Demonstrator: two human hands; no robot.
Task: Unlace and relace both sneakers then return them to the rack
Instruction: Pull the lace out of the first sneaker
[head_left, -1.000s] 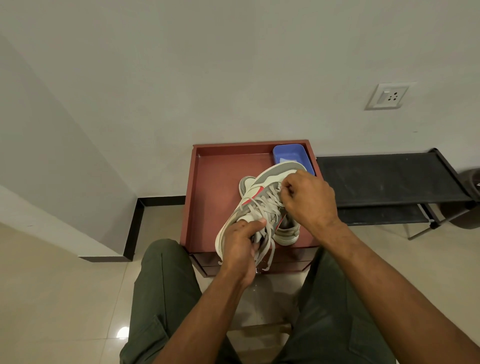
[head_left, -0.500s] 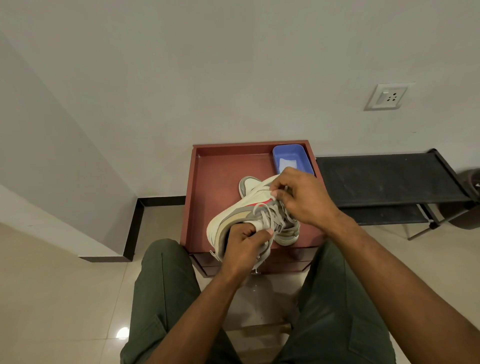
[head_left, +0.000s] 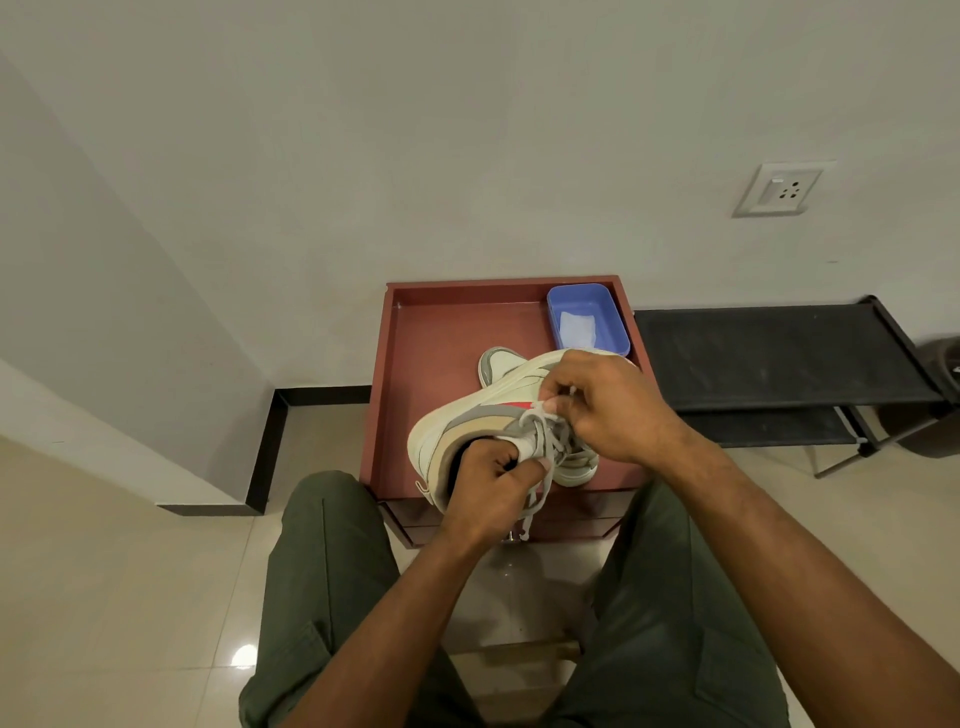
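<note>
Fingers (head_left: 558, 402) pinch lace (head_left: 540, 415); second sneaker (head_left: 498, 364) and blue tray (head_left: 618, 317) behind.

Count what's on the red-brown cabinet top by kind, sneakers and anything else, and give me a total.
Sneakers: 2, the held sneaker gripped by the left hand while the right hand pinches its lace, and the second sneaker lying behind it.
Blue trays: 1, blue tray.
Total: 3.

sneaker (head_left: 467, 421): smooth matt leather-like panels, woven cloth laces | tray (head_left: 587, 317): glossy blue plastic; cabinet top (head_left: 431, 353): matt reddish wood; floor (head_left: 104, 597): glossy tile
</note>
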